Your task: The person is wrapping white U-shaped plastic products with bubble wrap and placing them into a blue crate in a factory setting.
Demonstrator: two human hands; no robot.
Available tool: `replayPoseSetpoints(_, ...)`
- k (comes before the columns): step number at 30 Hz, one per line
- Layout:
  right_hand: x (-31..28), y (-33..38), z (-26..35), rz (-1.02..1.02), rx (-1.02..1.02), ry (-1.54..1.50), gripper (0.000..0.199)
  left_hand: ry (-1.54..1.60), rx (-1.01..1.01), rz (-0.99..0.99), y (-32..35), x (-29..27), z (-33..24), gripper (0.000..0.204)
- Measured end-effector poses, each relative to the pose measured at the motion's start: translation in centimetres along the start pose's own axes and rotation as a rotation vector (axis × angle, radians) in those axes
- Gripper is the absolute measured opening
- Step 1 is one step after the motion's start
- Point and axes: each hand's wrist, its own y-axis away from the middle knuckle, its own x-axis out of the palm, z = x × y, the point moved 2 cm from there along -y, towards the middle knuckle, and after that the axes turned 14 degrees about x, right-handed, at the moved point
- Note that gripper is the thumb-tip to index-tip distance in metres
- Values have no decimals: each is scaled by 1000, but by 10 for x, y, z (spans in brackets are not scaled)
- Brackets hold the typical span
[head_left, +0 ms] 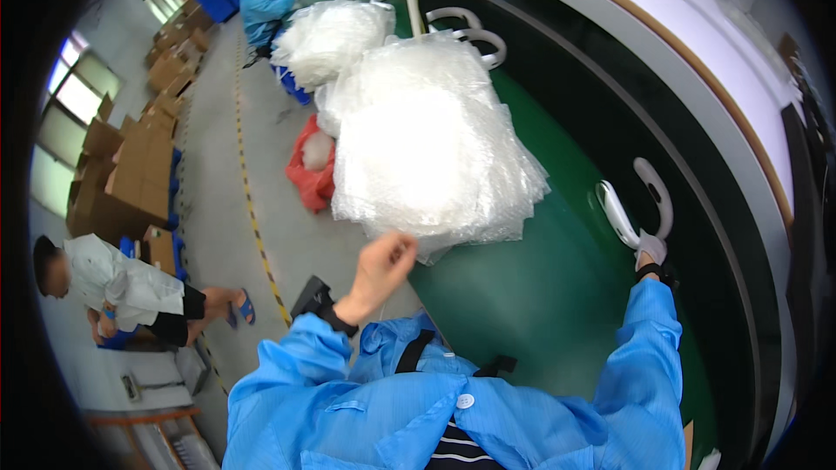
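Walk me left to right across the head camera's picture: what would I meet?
Cardboard boxes, the yellow-and-black floor line, a red bag, a big stack of clear plastic bags, a white curved piece, then the person's right hand.

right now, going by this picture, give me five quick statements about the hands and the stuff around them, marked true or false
1. The left hand is beside the near edge of a pile of clear plastic bags. True.
2. The right hand is inside the red bag. False: it is at the white curved pieces, on the other side of the pile; whether it grips one is unclear.
3. Both of the wearer's sleeves are blue. True.
4. The table has a bright yellow top. False: its top is green.
5. A person in a white top is at the left of the picture. True.
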Motion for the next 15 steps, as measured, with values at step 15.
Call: replayPoseSetpoints(15,-134,235,-30,526,-8,-692,24,73,-16,212,-116,-61,67,30)
